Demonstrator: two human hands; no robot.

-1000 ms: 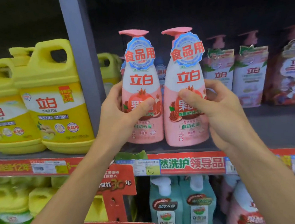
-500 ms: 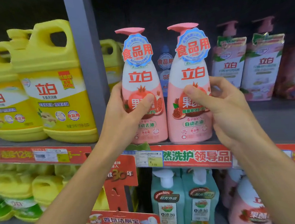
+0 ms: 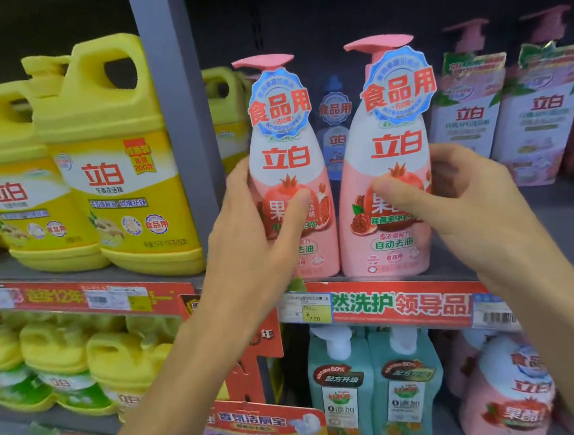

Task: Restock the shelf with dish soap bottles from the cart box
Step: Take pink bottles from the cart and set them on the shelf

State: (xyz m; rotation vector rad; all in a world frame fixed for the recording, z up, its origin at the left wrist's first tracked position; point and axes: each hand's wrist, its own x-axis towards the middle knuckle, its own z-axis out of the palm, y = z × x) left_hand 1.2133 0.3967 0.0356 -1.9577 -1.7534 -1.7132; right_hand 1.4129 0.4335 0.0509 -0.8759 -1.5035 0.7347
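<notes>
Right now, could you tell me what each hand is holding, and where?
Left hand grips the left pink bottle mid-body; right hand grips the right pink bottle mid-body.

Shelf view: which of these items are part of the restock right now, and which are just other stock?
In the job:
left pink pump bottle, gripped by the left hand
right pink pump bottle, gripped by the right hand
grey shelf under both bottles

Just stock:
yellow jugs
teal pump bottles below
pale refill pouches
</notes>
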